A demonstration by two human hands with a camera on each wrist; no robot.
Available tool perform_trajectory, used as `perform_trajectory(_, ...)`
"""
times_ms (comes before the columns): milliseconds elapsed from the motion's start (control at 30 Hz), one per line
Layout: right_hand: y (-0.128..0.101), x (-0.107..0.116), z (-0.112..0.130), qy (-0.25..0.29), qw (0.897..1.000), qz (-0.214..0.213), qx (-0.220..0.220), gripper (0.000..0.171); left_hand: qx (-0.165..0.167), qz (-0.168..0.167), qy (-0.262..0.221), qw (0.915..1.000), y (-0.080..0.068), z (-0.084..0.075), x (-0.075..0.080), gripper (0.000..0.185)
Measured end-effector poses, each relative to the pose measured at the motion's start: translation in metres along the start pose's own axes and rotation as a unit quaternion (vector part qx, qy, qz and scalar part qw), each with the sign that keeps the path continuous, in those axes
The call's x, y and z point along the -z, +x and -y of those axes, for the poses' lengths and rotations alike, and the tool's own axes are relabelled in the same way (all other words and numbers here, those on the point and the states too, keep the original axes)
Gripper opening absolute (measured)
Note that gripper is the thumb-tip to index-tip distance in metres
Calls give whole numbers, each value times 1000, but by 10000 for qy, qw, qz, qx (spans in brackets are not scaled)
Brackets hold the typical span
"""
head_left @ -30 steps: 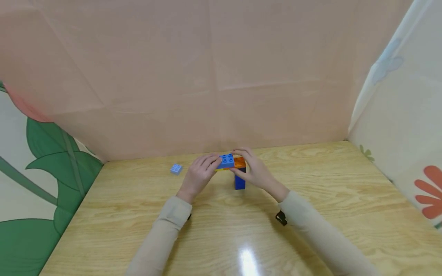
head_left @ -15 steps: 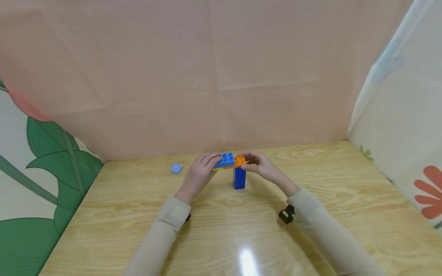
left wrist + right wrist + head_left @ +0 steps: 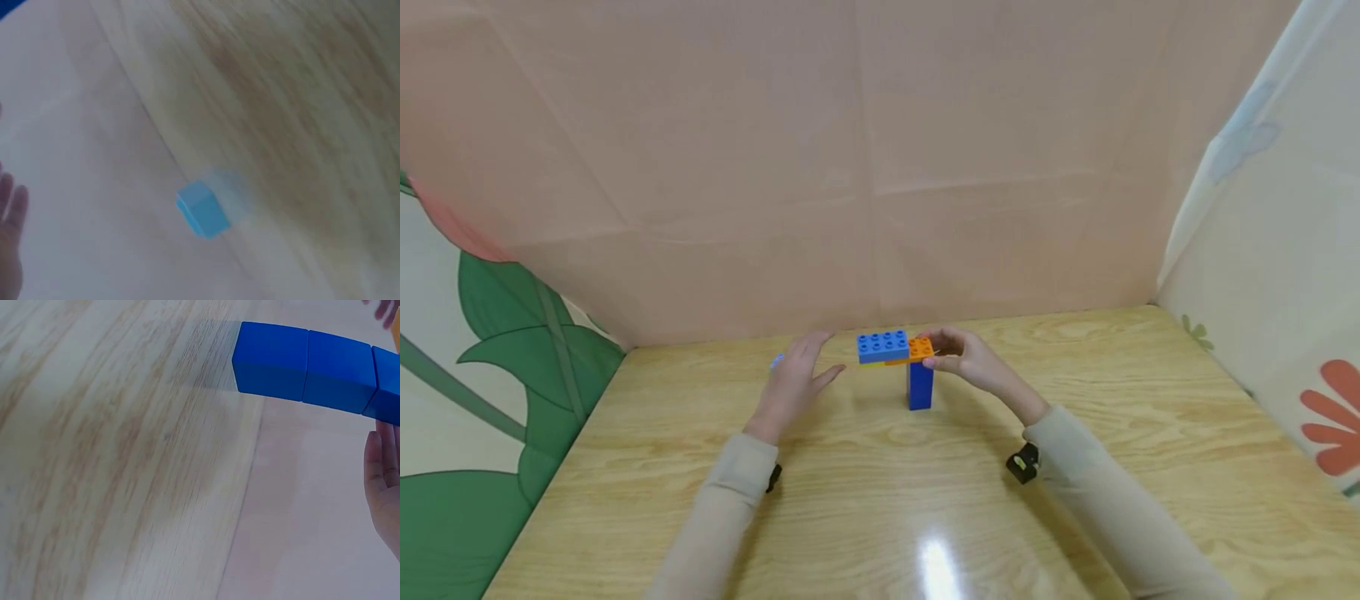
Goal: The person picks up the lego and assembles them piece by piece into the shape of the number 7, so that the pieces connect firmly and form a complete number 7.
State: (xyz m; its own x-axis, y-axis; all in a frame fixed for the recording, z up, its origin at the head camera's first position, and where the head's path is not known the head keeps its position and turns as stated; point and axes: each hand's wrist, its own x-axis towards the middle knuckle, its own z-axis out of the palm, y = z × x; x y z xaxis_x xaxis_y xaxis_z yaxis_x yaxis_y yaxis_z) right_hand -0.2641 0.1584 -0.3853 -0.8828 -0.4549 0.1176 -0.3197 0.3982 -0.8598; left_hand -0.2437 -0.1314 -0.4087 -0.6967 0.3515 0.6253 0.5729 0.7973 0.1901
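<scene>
In the head view my right hand (image 3: 973,367) pinches the orange brick (image 3: 921,350) at its right end, thumb in front and fingers behind. That brick tops an upright dark blue column (image 3: 920,387), whose stacked bricks also show in the right wrist view. A lighter blue eight-stud brick (image 3: 882,346) extends left from the orange one, with a strip of yellow brick (image 3: 871,364) beneath it. My left hand (image 3: 792,383) is off the structure, thumb and fingers spread and holding nothing. Behind it, a small light blue brick (image 3: 203,209) is partly hidden in the head view.
The wood-grain table (image 3: 880,500) meets a pinkish cloth backdrop (image 3: 737,208) just behind the bricks. Printed panels with green leaves (image 3: 512,333) and a red flower (image 3: 1337,417) flank it on the left and right.
My left hand has let go of the blue brick and moved left, toward the small light blue brick. My right hand has shifted right along the orange brick to its end.
</scene>
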Motion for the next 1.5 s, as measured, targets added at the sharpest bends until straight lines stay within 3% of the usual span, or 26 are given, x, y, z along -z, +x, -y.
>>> perform_trajectory(67,0,0,1,8,10000,-6,-15,37,637,179,-210,9976,-1,6,2,52)
perform_trajectory(133,0,0,2,15,10000,-13,-22,37,1478,359,-693,9859,-3,12,4,52)
perform_trajectory(167,0,0,2,20,10000,-20,-27,37,1923,445,-1072,9744,-4,16,5,53)
perform_trajectory(233,0,0,2,23,10000,-17,-45,37,2810,542,-1835,9404,-5,24,8,54)
perform_trajectory(300,0,0,3,22,10000,-16,-64,37,3451,502,-2467,9041,-8,33,9,54)
perform_trajectory(333,0,-1,3,23,10000,-14,-70,37,3665,513,-2659,8901,-10,37,10,55)
perform_trajectory(367,0,-1,3,27,10000,-15,-74,37,3828,553,-2778,8793,-12,41,11,55)
perform_trajectory(433,0,-1,3,40,10000,-13,-74,37,4017,646,-2808,8693,-15,48,11,55)
perform_trajectory(667,-1,-1,0,64,10000,-67,17,36,4238,970,-2557,8635,-22,58,8,55)
perform_trajectory(833,-2,-1,-1,61,9999,-94,13,36,4449,1073,-2515,8528,-23,62,1,56)
perform_trajectory(967,-1,-2,-1,60,10000,-68,41,37,4489,1168,-2436,8517,-24,64,-4,54)
perform_trajectory(1167,-2,-2,0,115,9999,-61,9,37,4377,1222,-2307,8604,-26,66,-11,52)
perform_trajectory(1333,-2,-2,1,173,9998,-65,5,37,4182,1279,-2012,8765,-25,67,-15,49)
perform_trajectory(1500,-1,-1,-1,60,9999,-60,58,37,4275,1416,-1856,8733,-23,65,-17,46)
